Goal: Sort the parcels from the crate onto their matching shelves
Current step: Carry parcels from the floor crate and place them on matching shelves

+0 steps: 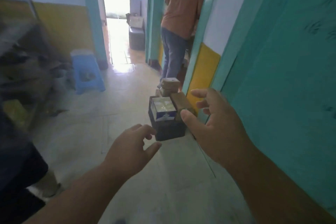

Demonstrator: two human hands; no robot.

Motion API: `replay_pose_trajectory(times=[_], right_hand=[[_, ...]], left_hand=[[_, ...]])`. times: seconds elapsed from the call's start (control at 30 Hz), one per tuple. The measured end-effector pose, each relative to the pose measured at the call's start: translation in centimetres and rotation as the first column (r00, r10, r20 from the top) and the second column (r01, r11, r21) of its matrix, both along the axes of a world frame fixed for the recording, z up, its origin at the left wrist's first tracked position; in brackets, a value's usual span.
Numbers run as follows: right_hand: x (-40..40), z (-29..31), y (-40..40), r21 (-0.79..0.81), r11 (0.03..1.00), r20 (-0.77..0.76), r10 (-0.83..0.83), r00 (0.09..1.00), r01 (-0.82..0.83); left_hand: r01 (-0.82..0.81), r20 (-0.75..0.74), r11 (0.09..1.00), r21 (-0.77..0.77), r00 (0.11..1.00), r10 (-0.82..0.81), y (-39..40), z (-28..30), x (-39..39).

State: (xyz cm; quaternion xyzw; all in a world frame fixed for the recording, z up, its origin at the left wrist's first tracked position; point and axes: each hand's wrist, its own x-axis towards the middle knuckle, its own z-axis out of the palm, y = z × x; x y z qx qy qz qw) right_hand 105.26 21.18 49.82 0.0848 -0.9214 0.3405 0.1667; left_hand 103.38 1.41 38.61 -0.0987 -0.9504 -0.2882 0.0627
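Both hands (left hand (127, 143), right hand (216, 125)) outstretched, empty.

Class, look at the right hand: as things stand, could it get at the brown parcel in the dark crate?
Probably yes. The right hand is open and empty, next to the brown parcel, which sticks up from the right side of the dark crate uncovered. Nothing lies between them; the left hand is off to the other side.
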Motion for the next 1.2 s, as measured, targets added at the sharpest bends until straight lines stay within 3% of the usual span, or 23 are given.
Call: replay_pose_trajectory(times=[0.2,0.47,0.9,1.07,1.2], right_hand=[[-12.7,-1.9,-3.5,0.018,0.994,0.051,-0.105,0.993,0.104],[-27.2,-3.6,-0.3,-0.005,0.940,0.070,-0.339,0.938,0.340],[-55.3,-8.4,2.8,0.038,0.910,0.085,-0.414,0.906,0.412],[-64.5,-10.7,0.5,0.039,0.845,0.089,-0.534,0.841,0.533],[-71.0,-13.3,-3.1,0.097,0.750,0.136,-0.661,0.738,0.654]], left_hand=[[0.113,0.033,0.994,-0.014,0.993,-0.112,-3.3,-1.5,-14.8],[0.303,0.127,0.952,-0.043,0.947,-0.296,-0.2,-2.5,-33.6],[0.380,0.198,0.922,-0.075,0.912,-0.359,1.9,-4.9,-62.1],[0.494,0.259,0.869,-0.038,0.845,-0.468,1.3,-8.1,-73.9],[0.587,0.312,0.810,0.008,0.768,-0.560,0.3,-10.8,-83.7]])
